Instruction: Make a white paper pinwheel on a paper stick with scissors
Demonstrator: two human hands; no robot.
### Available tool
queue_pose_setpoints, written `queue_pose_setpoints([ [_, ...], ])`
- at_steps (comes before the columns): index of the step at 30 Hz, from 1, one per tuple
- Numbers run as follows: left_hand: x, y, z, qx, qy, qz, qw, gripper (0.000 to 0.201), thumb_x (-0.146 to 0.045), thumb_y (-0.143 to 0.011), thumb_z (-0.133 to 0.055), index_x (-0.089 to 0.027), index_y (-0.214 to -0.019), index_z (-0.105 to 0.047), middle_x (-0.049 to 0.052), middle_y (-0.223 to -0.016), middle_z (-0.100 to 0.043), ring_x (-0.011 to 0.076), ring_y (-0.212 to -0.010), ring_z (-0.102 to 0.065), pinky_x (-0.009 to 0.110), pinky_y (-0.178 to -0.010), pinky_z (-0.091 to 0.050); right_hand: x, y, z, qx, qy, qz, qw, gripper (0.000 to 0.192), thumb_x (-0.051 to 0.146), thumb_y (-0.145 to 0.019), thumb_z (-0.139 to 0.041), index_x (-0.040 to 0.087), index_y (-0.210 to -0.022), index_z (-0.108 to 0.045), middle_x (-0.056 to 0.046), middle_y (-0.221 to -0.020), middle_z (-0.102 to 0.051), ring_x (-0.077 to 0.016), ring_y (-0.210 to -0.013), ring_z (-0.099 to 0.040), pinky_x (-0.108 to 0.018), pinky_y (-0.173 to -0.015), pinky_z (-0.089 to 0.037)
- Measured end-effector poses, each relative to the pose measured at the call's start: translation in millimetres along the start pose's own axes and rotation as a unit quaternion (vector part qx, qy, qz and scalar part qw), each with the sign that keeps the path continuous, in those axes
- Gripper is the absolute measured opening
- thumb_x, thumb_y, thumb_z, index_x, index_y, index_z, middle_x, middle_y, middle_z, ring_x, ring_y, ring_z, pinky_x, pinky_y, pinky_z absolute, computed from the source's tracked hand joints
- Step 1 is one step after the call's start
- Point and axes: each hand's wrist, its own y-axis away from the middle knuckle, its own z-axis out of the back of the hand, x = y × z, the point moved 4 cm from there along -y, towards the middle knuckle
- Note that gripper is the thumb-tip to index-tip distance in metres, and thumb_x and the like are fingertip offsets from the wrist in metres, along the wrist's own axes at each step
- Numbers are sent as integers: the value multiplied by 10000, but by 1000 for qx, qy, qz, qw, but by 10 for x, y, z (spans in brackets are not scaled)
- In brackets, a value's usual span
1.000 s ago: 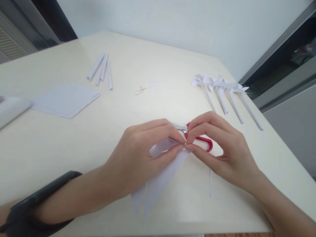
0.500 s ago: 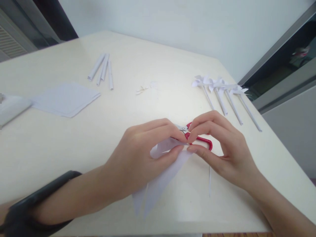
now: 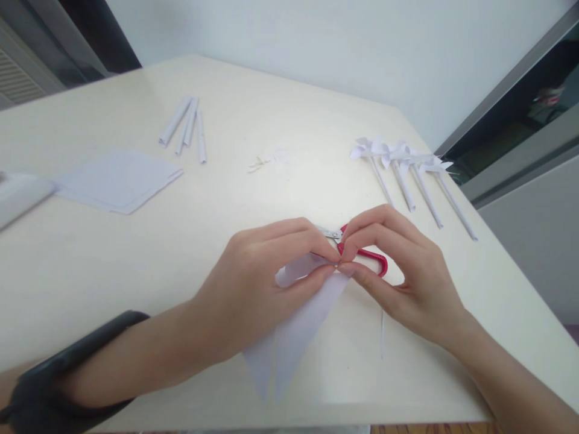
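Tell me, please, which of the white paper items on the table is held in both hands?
It is the cut paper sheet at the near edge, pinched by the left hand and right hand. The stack of squares, rolled sticks and pinwheels lie untouched farther back.
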Motion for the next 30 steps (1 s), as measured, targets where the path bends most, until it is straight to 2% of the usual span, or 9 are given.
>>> queue_pose_setpoints([
  [8,1,9,13,2,4,-17,1000,140,-95,-807,-581,-212,-807,-657,-31,-841,-678,100,-804,-606,200,-744,-456,-6,21,-81,22,-3,2,1000,54,112,-847,-557,151,-846,-521,-54,-938,-514,-139,-874,-514,-280,-740,-424],
  [17,13,-9,28,-5,-12,4,1000,105,-109,-792,-608,-193,-816,-666,-46,-834,-679,64,-790,-609,140,-742,-438,17,10,36,-35,-7,-5,999,119,200,-792,-674,169,-868,-587,-46,-937,-539,-147,-877,-548,-295,-780,-447],
  [24,3,3,35,-8,-17,10,1000,83,-134,-805,-610,-196,-808,-664,-57,-829,-679,49,-786,-608,115,-747,-428,18,18,9,-21,34,7,999,91,145,-802,-646,175,-875,-599,-46,-960,-555,-156,-894,-567,-315,-779,-462],
  [30,1,-7,29,1,-5,9,1000,97,-122,-802,-608,-201,-801,-664,-56,-827,-683,54,-791,-610,124,-754,-434,40,30,-6,-17,41,32,999,95,94,-808,-620,148,-878,-588,-50,-955,-549,-135,-898,-552,-284,-766,-462],
])
